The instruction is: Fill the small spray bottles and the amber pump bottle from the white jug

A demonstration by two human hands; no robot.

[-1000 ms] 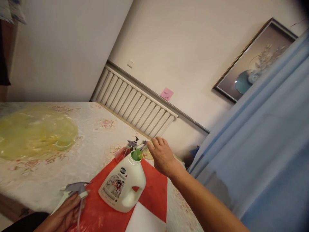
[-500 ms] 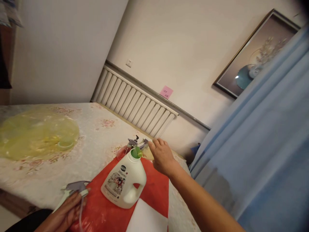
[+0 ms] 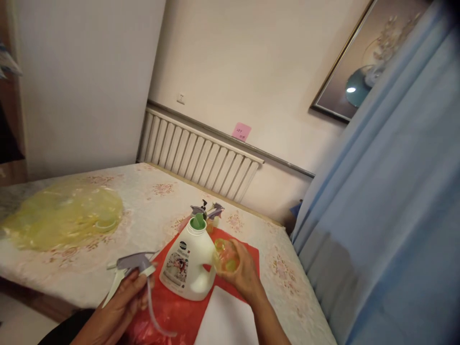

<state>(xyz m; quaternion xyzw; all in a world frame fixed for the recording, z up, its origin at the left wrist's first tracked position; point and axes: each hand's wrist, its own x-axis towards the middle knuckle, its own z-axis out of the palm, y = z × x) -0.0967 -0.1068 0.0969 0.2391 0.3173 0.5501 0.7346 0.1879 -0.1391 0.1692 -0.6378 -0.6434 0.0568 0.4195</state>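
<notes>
My left hand (image 3: 120, 302) grips a grey and white spray trigger head (image 3: 131, 266) whose thin clear tube (image 3: 154, 316) hangs down over the red cloth (image 3: 230, 249). A clear yellowish bottle (image 3: 225, 256) sits in my right hand (image 3: 240, 275), just right of a white detergent jug (image 3: 189, 263). The jug stands upright on the red cloth, with its mouth uncovered and green inside. Behind the jug stand two small spray bottles (image 3: 206, 213) with grey trigger heads.
The table carries a pale floral cloth (image 3: 143, 206) and a yellow plastic bag (image 3: 61, 215) at the left. A white sheet (image 3: 226, 326) lies at the front. A radiator (image 3: 197, 160) lines the far wall, and a blue curtain (image 3: 395, 215) hangs on the right.
My right hand has drawn back from the far spray bottles with the yellowish bottle in it, down beside the jug. The left hand has lifted the trigger head a little. The camera has tilted.
</notes>
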